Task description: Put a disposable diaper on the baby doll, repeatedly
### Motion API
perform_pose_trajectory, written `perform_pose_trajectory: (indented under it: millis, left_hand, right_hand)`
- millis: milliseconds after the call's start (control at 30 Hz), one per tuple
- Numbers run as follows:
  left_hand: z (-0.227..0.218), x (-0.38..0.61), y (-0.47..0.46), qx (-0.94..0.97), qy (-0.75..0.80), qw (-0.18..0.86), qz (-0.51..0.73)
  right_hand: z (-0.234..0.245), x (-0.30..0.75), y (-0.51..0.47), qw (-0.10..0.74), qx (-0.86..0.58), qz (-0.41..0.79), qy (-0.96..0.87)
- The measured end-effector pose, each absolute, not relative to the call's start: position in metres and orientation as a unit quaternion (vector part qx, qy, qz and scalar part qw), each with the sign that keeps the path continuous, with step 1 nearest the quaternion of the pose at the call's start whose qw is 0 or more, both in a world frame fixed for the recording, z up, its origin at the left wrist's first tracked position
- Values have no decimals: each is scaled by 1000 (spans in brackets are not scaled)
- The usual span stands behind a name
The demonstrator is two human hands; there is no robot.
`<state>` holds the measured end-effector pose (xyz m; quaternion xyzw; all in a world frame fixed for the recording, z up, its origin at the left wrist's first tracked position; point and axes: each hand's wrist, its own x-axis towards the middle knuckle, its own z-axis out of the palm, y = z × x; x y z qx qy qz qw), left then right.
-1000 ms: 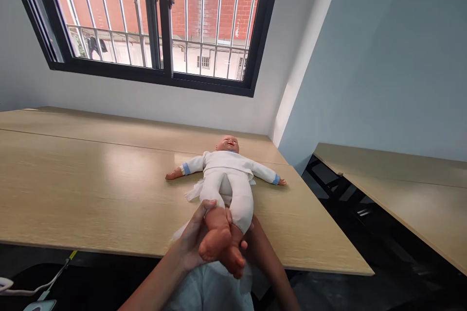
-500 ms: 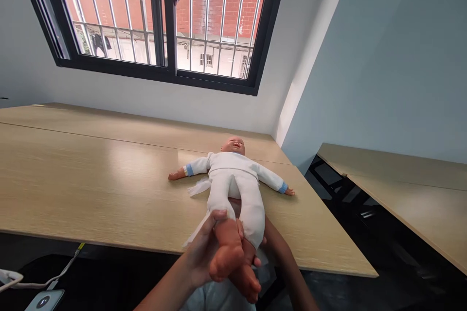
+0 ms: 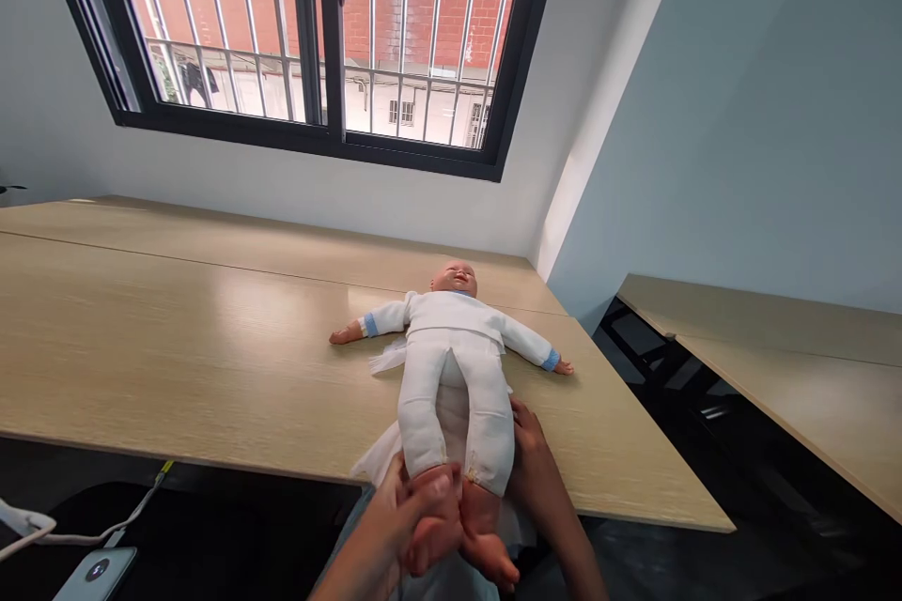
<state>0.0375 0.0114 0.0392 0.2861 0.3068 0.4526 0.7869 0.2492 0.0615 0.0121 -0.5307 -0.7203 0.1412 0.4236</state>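
A baby doll (image 3: 455,315) in a white outfit with blue cuffs lies on its back on the table, with its bare feet towards me past the front edge. My left hand (image 3: 415,512) is closed around the doll's ankle on the left side. Beside the other leg is my right hand (image 3: 536,460), its fingers curled at the edge of a white cloth under the doll; the leg hides part of them. That white cloth (image 3: 381,457) shows below the legs and sticks out to the left.
The light wood table (image 3: 232,347) runs far to the left, its front edge near me. A second wood table (image 3: 789,376) stands to the right across a dark gap. A white device (image 3: 97,573) with a cable lies low at the left. A barred window is behind.
The doll's legs have come down and lie straighter. My right hand has moved out from beneath them to the right side. My left hand has shifted lower, still on the ankle.
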Motion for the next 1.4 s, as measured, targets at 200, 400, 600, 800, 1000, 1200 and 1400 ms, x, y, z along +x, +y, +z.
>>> perform_pose_trajectory:
  millis: [200,400,600,800,1000,1200,1400]
  left_hand:
    - [29,37,-5,360,417,680,484]
    - [29,24,2,454,485,559,496]
    - [32,29,6,456,481,559,498]
    - [33,13,14,453,494,621,405]
    - [57,-25,40,523,463,635,330]
    - [82,-26,40,668,521,483,221]
    - [83,-21,38,709,598,337,163]
  right_hand:
    - [19,246,57,453,-550,197,-673]
    - [16,235,34,510,-608,281,-540]
    - [13,215,12,484,-644,270,-528]
    - [21,233,15,467,-629,269,-560]
    - [39,277,23,382,-684,302,-543]
    - [49,294,29,340,-702,292,-553]
    - [32,265,14,401,-697,82,-589]
